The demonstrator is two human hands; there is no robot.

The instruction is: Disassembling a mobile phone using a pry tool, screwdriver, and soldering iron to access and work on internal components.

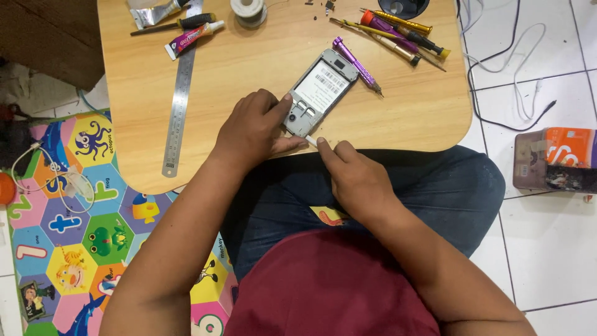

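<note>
An opened grey phone [320, 91] lies back-up on the wooden table [261, 62], its battery with a white label showing. My left hand [255, 127] grips the phone's lower left corner, thumb and fingers on its edge. My right hand [348, 177] pinches a thin white tool [309, 139], its tip touching the phone's bottom edge. A purple screwdriver [356, 63] lies just right of the phone.
A steel ruler [180, 93] lies on the table's left, with a glue tube [193, 38], a spool [249, 11] and several screwdrivers [398, 34] along the far edge. An orange box [553, 158] and white cables [522, 74] sit on the tiled floor right. A colourful play mat [81, 236] lies left.
</note>
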